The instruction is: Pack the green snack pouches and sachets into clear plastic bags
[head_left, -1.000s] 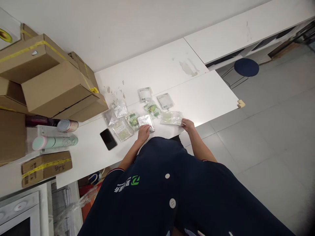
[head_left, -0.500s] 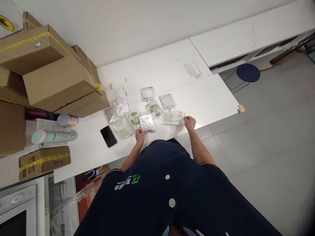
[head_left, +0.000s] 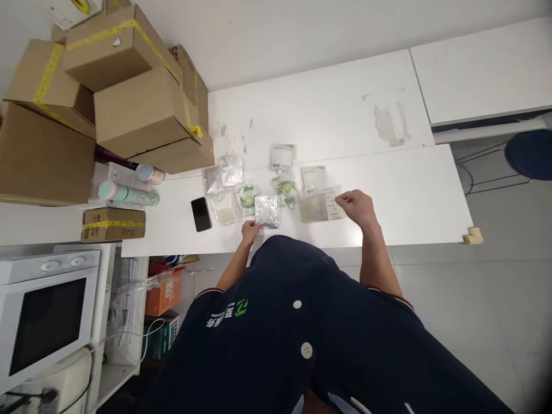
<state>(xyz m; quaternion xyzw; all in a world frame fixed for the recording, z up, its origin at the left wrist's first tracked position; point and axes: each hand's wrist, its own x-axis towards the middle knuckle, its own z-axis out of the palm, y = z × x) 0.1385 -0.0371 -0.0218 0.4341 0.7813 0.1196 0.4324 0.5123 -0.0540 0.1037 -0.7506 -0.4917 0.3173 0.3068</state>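
On the white table [head_left: 297, 126], my right hand [head_left: 360, 208] pinches the right edge of a flat clear plastic pouch [head_left: 314, 207] with pale green contents or print. My left hand [head_left: 250, 231] is closed at the lower left corner of a shiny silver packet [head_left: 267, 210]. Close behind these lie a green printed packet [head_left: 247, 196], a green pouch with a spout [head_left: 284, 188] and two whitish pouches, one at the back [head_left: 282, 156] and one on the right [head_left: 313, 177]. Further left are a clear pale green packet [head_left: 225, 208] and crinkled silvery packets [head_left: 232, 171].
A black phone [head_left: 201, 214] lies left of the packets. Stacked cardboard boxes [head_left: 138, 109], a mint green bottle [head_left: 128, 194] and a small taped box [head_left: 113, 224] stand at the left. A microwave [head_left: 49, 316] is below. A blue stool [head_left: 532, 154] stands at the right.
My view has turned, so the table lies straighter. The clear pouch is more spread out, its right edge pulled rightward by my right hand. My left hand stays by the silver packet.
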